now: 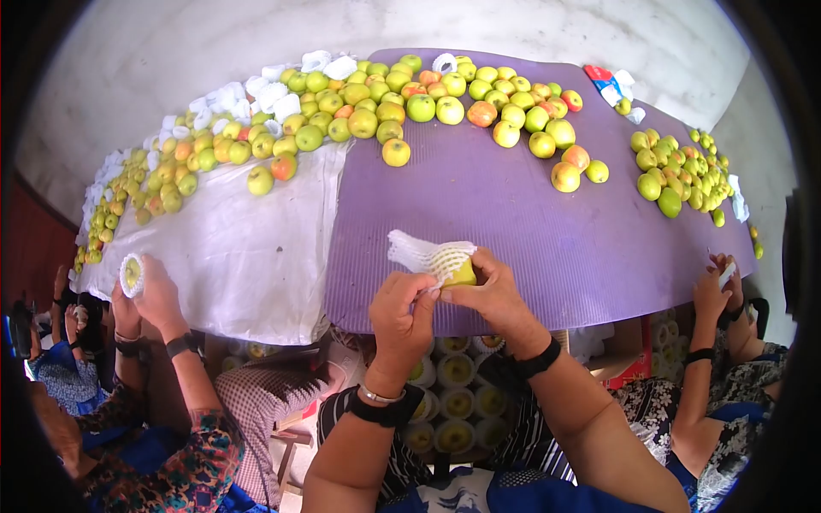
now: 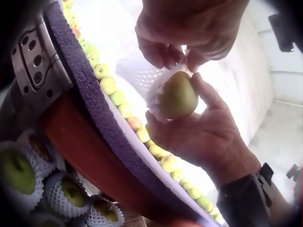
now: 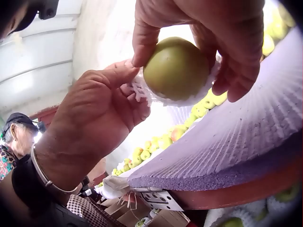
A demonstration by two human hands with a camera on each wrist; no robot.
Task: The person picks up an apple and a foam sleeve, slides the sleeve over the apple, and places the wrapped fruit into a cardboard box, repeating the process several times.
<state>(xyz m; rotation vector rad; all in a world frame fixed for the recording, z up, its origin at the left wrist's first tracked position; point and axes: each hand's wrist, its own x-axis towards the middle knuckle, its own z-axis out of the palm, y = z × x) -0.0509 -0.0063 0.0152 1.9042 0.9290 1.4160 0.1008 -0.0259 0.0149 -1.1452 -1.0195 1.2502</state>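
The apple [image 1: 463, 272] sits between your two hands, near the surface's [image 1: 479, 205] six-o'clock edge, partly in its net [image 1: 425, 253]. Your right hand [image 1: 503, 301] grips it from three o'clock, seemingly to steady it, while your left hand [image 1: 402, 315] pinches the net's edge at eight o'clock, likely to stretch the mesh. Loose apples [image 1: 363, 123] spread from ten to two o'clock, probably for easy reach; netted apples [image 1: 456, 370] rest at six, below the edge.
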